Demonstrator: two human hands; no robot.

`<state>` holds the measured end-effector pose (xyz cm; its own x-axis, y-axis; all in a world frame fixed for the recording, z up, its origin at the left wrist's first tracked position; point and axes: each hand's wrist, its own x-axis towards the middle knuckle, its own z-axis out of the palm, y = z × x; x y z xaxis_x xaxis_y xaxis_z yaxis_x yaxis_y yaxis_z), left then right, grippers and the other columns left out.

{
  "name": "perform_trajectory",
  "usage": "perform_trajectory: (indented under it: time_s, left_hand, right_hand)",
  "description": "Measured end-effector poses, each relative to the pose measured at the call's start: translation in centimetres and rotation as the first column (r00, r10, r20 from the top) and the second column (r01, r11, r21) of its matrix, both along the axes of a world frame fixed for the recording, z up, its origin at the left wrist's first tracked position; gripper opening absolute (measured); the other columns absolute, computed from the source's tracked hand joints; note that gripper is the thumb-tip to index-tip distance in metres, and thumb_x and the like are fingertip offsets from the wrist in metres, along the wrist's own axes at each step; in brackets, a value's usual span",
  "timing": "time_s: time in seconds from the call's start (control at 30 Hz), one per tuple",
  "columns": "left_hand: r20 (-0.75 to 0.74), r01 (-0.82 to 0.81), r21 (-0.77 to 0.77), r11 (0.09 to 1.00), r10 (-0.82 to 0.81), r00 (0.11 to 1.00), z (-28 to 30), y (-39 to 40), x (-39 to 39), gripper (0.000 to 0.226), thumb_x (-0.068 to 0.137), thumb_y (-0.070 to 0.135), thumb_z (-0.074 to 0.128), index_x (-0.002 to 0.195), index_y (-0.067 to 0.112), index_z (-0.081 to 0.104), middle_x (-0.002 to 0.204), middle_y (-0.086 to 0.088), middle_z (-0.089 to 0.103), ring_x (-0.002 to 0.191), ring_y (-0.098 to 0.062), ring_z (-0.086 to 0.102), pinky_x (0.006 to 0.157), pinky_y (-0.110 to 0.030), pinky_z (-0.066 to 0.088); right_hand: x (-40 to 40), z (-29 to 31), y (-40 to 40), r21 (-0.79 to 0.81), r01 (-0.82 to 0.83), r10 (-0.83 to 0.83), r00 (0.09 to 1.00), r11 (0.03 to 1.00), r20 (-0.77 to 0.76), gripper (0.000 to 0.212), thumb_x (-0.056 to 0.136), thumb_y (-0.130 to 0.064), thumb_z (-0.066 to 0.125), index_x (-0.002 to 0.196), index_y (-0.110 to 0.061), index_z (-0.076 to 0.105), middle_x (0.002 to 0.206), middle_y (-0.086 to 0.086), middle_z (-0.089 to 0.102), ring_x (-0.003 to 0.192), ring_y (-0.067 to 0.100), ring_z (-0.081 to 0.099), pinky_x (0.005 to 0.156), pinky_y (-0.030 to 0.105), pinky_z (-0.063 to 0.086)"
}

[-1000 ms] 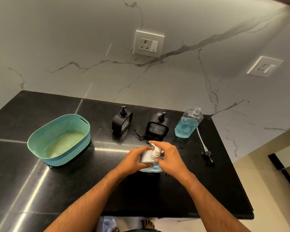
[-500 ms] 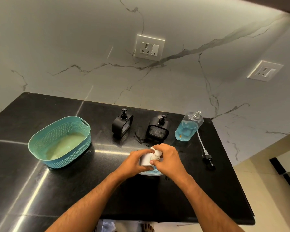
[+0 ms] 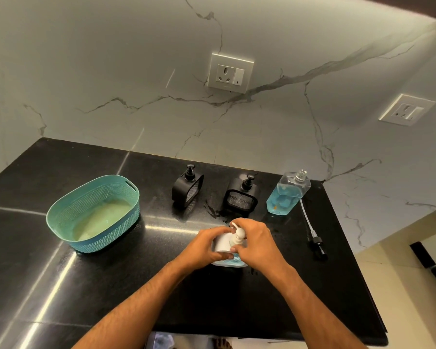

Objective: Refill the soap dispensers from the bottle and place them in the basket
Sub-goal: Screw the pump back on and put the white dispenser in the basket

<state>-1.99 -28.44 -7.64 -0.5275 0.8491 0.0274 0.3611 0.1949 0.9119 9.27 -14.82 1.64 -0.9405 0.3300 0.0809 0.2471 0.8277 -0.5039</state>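
Both my hands grip the white dispenser point(image 3: 224, 241) on the black counter point(image 3: 161, 285).
My left hand point(image 3: 203, 248) wraps its body, my right hand point(image 3: 256, 244) pinches the pump; blue soap shows inside, with bare counter leftward before the teal basket point(image 3: 61, 217).

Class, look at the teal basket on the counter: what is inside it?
The teal basket holds no dispenser; only its pale floor shows. The near wall hides the front strip of the floor, so that part cannot be checked.

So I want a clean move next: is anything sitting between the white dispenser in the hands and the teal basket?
Nothing visible: the black countertop between the white pump dispenser and the teal perforated plastic basket is bare. Both black dispensers stand farther back, off that path.
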Motion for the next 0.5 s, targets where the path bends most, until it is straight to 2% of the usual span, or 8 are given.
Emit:
perform_trajectory:
  time_s: [0.07,0.2,0.33,0.43,0.5]
  left_hand:
    - [-0.004,-0.002,-0.008,1.000,0.001,1.000,-0.05,-0.04,-0.02,0.063,0.078,0.033,0.089,0.134,0.036,0.061,0.127,0.023,0.065,0.120,0.003,0.059,0.099,-0.019,0.050]
    - [0.002,0.006,-0.003,1.000,-0.006,1.000,0.31,-0.13,0.03,0.060,0.078,0.029,0.090,0.128,0.044,0.059,0.121,0.029,0.065,0.118,0.007,0.059,0.095,-0.011,0.049]
    - [-0.011,0.010,-0.003,1.000,-0.010,1.000,0.14,-0.08,0.02,0.063,0.079,0.034,0.088,0.135,0.034,0.061,0.129,0.021,0.065,0.121,0.001,0.059,0.101,-0.023,0.052]
    - [-0.020,0.007,-0.012,1.000,-0.007,1.000,-0.03,-0.01,-0.07,0.064,0.078,0.035,0.088,0.136,0.030,0.062,0.130,0.018,0.066,0.121,0.000,0.059,0.102,-0.026,0.052]
    - [-0.028,0.004,-0.021,1.000,-0.005,1.000,0.06,0.00,-0.04,0.060,0.078,0.034,0.088,0.133,0.031,0.063,0.126,0.021,0.067,0.119,0.001,0.059,0.100,-0.023,0.051]
  right_hand:
    - [0.01,-0.17,-0.08,0.019,0.001,-0.001,1.000,1.000,-0.016,0.040,0.065,-0.024,0.089,0.099,-0.020,0.069,0.091,-0.008,0.068,0.086,0.009,0.061,0.078,0.033,0.052]
    - [-0.14,-0.44,0.05,0.069,0.033,-0.032,0.999,0.997,-0.018,0.037,0.068,-0.038,0.087,0.097,-0.023,0.071,0.085,-0.007,0.061,0.079,0.009,0.056,0.070,0.025,0.042]
    - [0.28,-0.24,0.18,0.027,-0.015,0.016,1.000,1.000,-0.017,0.044,0.067,-0.026,0.090,0.106,-0.019,0.071,0.095,-0.006,0.069,0.088,0.009,0.062,0.080,0.032,0.054]
    - [0.36,-0.22,-0.07,0.011,0.057,-0.056,0.997,0.998,-0.050,0.038,0.064,-0.027,0.090,0.095,-0.020,0.071,0.085,-0.009,0.070,0.077,0.009,0.064,0.070,0.031,0.056]
    - [0.21,-0.35,-0.39,0.014,0.115,-0.113,0.991,0.993,-0.073,0.036,0.059,-0.031,0.089,0.086,-0.020,0.068,0.076,-0.010,0.067,0.069,0.009,0.063,0.063,0.031,0.054]
